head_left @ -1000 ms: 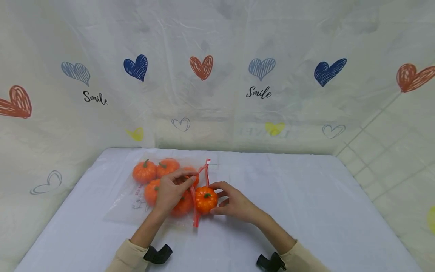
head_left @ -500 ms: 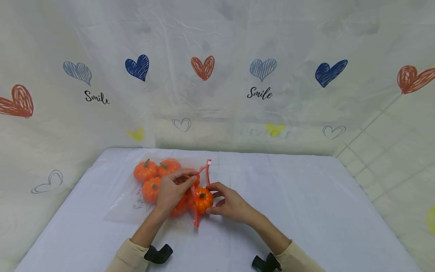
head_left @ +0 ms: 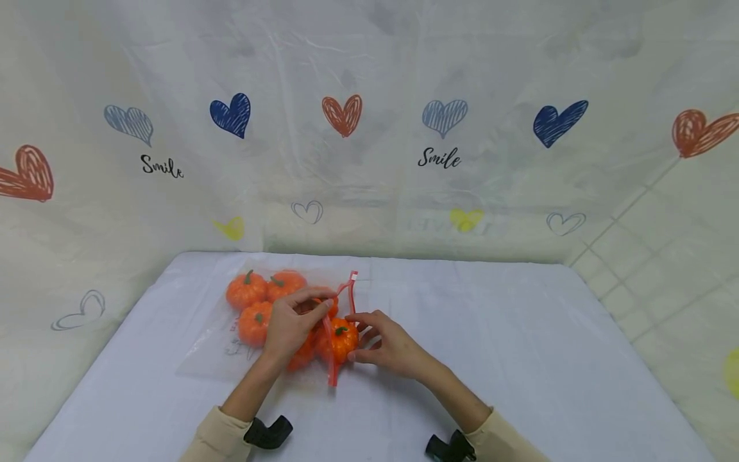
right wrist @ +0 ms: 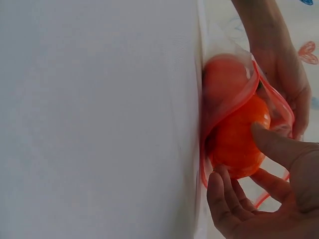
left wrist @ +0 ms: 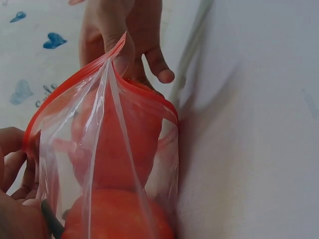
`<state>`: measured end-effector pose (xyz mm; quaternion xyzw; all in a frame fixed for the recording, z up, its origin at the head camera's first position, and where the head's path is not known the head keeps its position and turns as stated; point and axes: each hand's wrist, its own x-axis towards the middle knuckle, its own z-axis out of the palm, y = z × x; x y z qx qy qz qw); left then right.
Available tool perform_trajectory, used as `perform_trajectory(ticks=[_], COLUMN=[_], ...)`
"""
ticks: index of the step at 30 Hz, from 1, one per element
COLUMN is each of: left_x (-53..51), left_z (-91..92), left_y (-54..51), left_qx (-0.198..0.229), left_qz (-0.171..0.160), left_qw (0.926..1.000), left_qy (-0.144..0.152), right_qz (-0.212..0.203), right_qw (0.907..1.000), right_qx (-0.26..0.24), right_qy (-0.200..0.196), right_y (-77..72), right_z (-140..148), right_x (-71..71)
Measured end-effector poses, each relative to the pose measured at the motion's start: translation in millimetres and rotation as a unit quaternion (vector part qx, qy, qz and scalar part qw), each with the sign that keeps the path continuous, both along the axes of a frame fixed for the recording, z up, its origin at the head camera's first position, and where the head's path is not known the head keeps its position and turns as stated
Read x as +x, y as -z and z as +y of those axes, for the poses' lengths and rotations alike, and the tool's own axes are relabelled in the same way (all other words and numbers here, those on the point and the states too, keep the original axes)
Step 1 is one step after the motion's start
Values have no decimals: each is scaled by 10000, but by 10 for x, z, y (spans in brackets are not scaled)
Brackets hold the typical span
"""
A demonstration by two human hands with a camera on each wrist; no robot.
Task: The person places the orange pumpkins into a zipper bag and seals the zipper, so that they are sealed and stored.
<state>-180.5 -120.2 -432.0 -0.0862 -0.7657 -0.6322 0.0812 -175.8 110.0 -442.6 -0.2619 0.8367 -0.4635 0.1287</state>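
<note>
A clear zip bag [head_left: 202, 359] with a red seal strip [head_left: 333, 377] lies on the table, several small orange pumpkins [head_left: 246, 291] inside it. My left hand [head_left: 287, 327] pinches the upper edge of the bag's mouth and holds it raised. At that mouth my right hand [head_left: 395, 346] holds a small pumpkin [right wrist: 239, 137] between thumb and fingers. Most of this pumpkin sits within the opening, its near side outside the red strip in the right wrist view. Through the plastic in the left wrist view, another pumpkin [left wrist: 114, 216] lies behind it.
A white cloth covers the table [head_left: 491, 340], which reaches back to a pale curtain [head_left: 381, 179] printed with hearts. Black wrist mounts [head_left: 268, 432] sit at both cuffs, low over the near part of the table.
My right hand has moved left, pushing the pumpkin from beside the red strip into the bag's mouth. A pumpkin inside has shifted slightly left. The left hand keeps its place.
</note>
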Motion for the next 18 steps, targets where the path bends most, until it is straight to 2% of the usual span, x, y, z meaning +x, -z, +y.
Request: perform_trajectory(ticks=[7,18], left_x=[17,25], left_z=[8,28], left_y=[-22,-38], left_qx=[66,46], left_qz=[-37,92], left_qw=[10000,9999], left_qy=[15,-64], right_qz=[28,23], right_qw=[10000,9998], right_qx=[-45,42], right_qy=[-18,186], right_y=[12,-24], right_z=[-59,-135], right_x=[7,46])
